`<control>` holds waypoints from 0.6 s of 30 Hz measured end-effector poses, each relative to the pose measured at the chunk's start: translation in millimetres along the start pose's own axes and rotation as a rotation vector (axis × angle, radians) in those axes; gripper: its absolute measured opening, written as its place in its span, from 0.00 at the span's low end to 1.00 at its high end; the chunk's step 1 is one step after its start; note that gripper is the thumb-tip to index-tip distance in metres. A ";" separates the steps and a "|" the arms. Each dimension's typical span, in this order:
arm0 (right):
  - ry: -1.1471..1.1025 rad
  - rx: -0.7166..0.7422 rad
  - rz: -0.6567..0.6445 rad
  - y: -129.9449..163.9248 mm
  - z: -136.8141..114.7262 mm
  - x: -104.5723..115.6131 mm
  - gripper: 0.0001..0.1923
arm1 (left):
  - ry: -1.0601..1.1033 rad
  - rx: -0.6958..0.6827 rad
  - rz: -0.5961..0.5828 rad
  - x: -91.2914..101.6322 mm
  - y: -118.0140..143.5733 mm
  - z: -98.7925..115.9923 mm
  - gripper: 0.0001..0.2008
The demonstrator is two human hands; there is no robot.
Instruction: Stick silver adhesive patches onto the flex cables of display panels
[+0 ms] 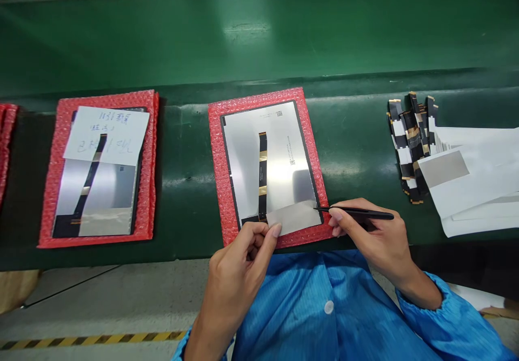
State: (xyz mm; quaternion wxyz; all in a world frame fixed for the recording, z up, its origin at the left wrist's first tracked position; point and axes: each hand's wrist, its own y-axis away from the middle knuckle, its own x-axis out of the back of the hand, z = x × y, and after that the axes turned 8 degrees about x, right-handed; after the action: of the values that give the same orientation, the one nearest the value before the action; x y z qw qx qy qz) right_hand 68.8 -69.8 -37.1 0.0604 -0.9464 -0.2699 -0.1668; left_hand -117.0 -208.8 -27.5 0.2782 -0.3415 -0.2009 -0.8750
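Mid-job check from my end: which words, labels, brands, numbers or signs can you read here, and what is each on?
"1030", perhaps: handwritten top line on the white note over the left panel; its remaining characters are too blurred to read surely.
Middle panel: fine print and two small square codes, too small to read.
No brand can be made out anywhere.

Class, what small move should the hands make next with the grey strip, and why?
Probably settle the grey strip onto the silver panel beneath it: the left hand pinches its lower left corner, and the tweezers in the right hand reach its right end.
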 end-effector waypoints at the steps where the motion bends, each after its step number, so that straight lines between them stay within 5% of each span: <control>1: 0.002 0.000 0.001 0.0 0.0 0.0 0.05 | -0.002 -0.001 0.000 0.0 -0.1 0.0 0.12; 18: 0.039 0.007 -0.007 -0.6 0.5 1.3 0.05 | -0.036 -0.044 0.020 -0.6 -0.7 3.2 0.12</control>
State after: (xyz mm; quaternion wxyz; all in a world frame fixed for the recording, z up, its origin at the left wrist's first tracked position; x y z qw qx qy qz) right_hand 69.6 -68.6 -37.1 0.0684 -0.9418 -0.2724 -0.1847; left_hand -115.5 -206.4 -25.8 0.2756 -0.3650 -0.1831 -0.8702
